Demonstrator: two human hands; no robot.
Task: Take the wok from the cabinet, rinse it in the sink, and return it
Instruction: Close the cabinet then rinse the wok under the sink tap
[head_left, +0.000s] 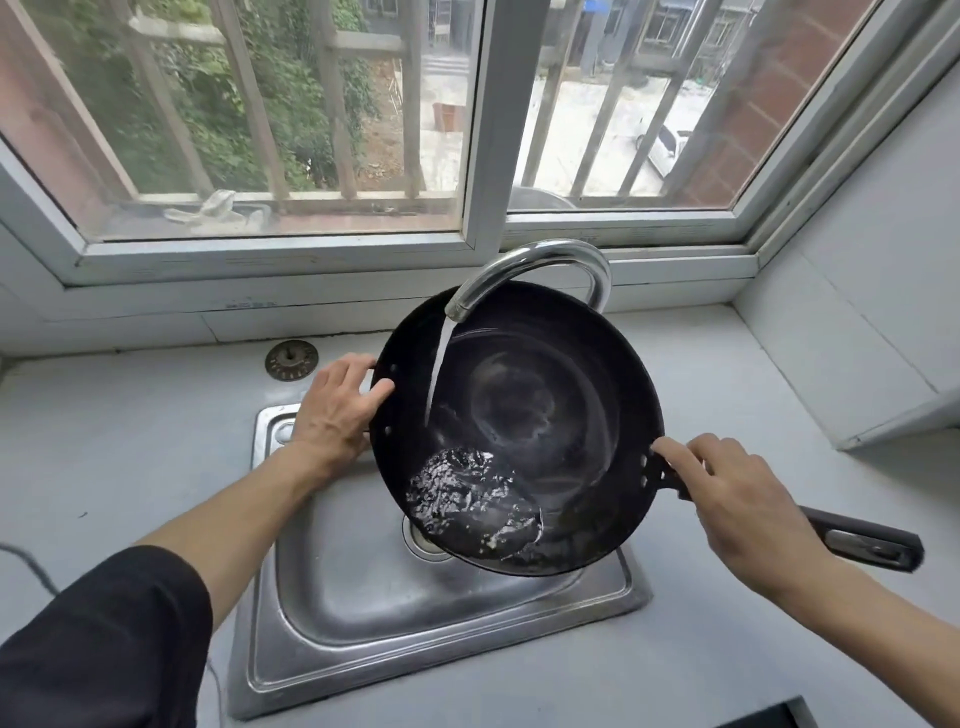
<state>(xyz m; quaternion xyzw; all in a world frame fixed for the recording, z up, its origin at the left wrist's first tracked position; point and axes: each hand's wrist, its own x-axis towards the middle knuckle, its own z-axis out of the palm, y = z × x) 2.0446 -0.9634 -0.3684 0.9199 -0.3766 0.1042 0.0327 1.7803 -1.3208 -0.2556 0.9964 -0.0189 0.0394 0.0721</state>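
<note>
A black wok (540, 395) is held tilted over the steel sink (363, 613), its low side toward me. My left hand (337, 410) grips the wok's small side handle at the left rim. My right hand (748, 509) holds the long black handle (872, 545) where it joins the rim. Water runs from the curved chrome faucet (524, 270) into the wok and pools, foaming, at its lower left edge (467, 504).
A round metal sink strainer (291, 360) lies on the grey counter behind the sink. The window sill and barred window stand close behind the faucet. A grey wall block (883, 322) rises at the right. A dark cable (31, 566) lies at the left edge.
</note>
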